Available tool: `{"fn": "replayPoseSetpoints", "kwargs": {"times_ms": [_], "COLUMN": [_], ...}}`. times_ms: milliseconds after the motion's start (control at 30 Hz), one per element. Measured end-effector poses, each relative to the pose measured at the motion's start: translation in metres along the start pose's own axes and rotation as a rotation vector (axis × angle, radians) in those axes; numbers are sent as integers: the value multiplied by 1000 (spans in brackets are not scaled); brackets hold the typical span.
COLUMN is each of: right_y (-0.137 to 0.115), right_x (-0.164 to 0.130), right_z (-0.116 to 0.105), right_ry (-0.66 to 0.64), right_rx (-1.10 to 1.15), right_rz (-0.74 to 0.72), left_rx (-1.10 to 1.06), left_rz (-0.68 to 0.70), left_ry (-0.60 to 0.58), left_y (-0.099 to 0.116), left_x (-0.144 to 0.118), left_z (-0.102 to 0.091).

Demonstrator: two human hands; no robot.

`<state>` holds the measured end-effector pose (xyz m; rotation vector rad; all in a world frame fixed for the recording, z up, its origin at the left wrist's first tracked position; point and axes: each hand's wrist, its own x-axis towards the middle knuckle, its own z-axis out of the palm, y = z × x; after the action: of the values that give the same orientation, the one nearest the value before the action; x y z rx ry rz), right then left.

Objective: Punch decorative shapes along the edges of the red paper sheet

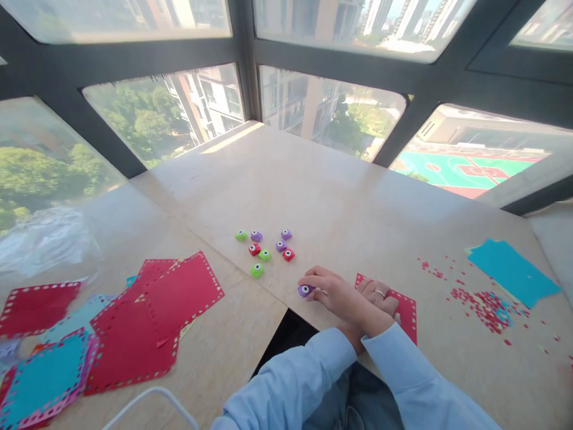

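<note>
Risk: the purple punch (305,291) sits near the table (340,197) edge, just above the dark gap; pressed off-centre, it could skid and drop. The red sheet (405,310) is pinned only by the right hand (380,294), so a loose press could let it shift.

Pose: forearms crossed. The left hand (333,291) reaches over the right, its grip clamped on the punch with fingers curled. The right hand lies flat, fingers together, holding nothing. 7 other punches (265,246) stand well apart.
</note>
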<state>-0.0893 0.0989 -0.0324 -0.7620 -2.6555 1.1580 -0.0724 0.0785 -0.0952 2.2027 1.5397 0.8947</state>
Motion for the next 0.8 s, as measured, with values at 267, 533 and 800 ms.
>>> {"fn": "replayPoseSetpoints", "kwargs": {"times_ms": [267, 533, 800], "right_y": [-13, -36, -24], "right_x": [36, 42, -24], "right_z": [10, 25, 32], "right_ry": [-180, 222, 206], "right_rx": [-45, -213, 17], "right_rz": [46, 269, 208], "left_rx": [-73, -123, -89], "left_rz": [-4, -92, -43], "left_ry": [-60, -72, -46], "left_y": [-4, 2, 4], "left_x": [3, 6, 3], "left_z": [4, -9, -13]}}
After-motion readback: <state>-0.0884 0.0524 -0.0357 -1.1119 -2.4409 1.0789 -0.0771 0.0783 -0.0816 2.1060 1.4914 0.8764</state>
